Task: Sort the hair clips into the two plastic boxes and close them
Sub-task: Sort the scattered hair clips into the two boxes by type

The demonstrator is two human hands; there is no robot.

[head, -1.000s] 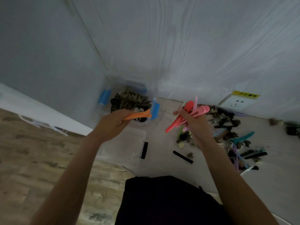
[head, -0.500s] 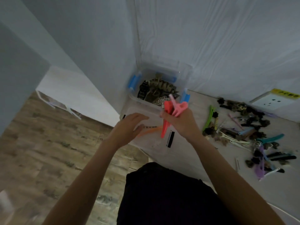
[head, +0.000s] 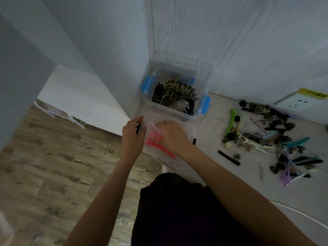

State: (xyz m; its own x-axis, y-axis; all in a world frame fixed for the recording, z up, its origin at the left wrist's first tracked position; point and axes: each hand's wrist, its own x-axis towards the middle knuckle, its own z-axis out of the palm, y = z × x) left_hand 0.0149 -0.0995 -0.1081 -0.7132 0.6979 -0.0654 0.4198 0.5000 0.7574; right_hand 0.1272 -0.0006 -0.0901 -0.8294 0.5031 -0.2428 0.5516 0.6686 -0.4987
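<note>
Both hands point(head: 170, 137) partly hide the near box point(head: 184, 129).

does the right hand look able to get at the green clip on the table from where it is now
Probably yes. The right hand is down in the near box with the red clips, while the green clip lies in the open at the near edge of the clip pile, nothing over it.
</note>
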